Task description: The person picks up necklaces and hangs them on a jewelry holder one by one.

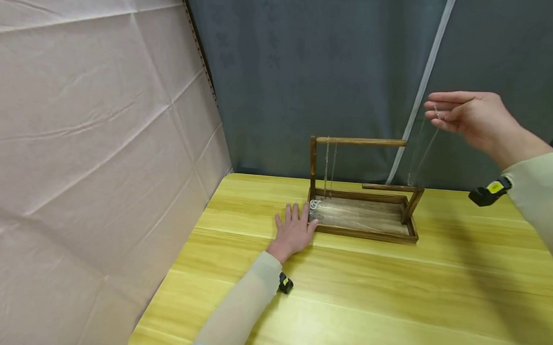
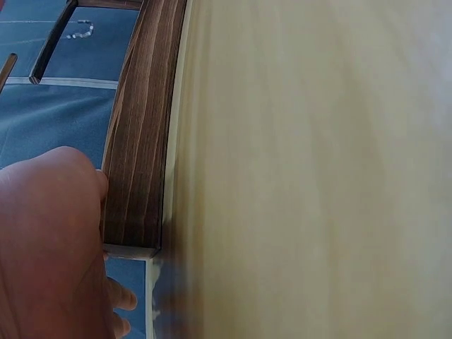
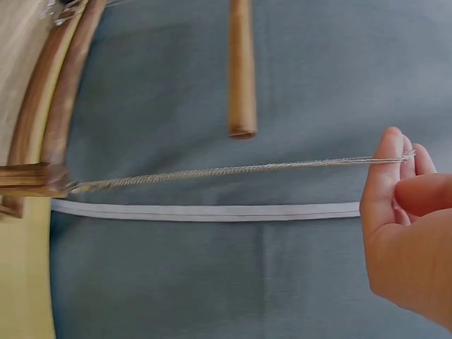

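**Fine chain being lifted clear of wooden jewellery stand**

A person's right hand (image 1: 470, 118) is hovering in the upper right of the head view, high above the right end of a dark brown wooden jewellery stand with a tray base and two rails (image 1: 362, 216). Its fingers (image 3: 387, 169) are pinching together on the top of a thin silver chain necklace (image 3: 226, 170), which is hanging down in a long doubled strand towards the stand's lower rail (image 1: 390, 187); whether the bottom of the loop is touching that rail is too fine to tell. The wrist is bending slightly downward and the pale sleeve (image 1: 538, 197) is running off the right edge.

The chain is looking very light, limp and slippery, likely to swing, snag or tangle, so a pinch near its top, as here, is seeming the safest hold.

The left hand (image 1: 295, 229) is lying flat on the yellow wood-grain desk (image 1: 391, 293) at centre frame, fingers straight and spread, its thumb side pressing against the left front corner of the stand's tray. More silver chains (image 1: 329, 166) are hanging from the upper rail (image 1: 360, 141), with a small heap of silver links (image 1: 315, 207) pooling in the tray just beyond the fingertips. A grey-blue curtain (image 1: 307, 67) is filling the background, with pale creased fabric (image 1: 76, 135) on the left.
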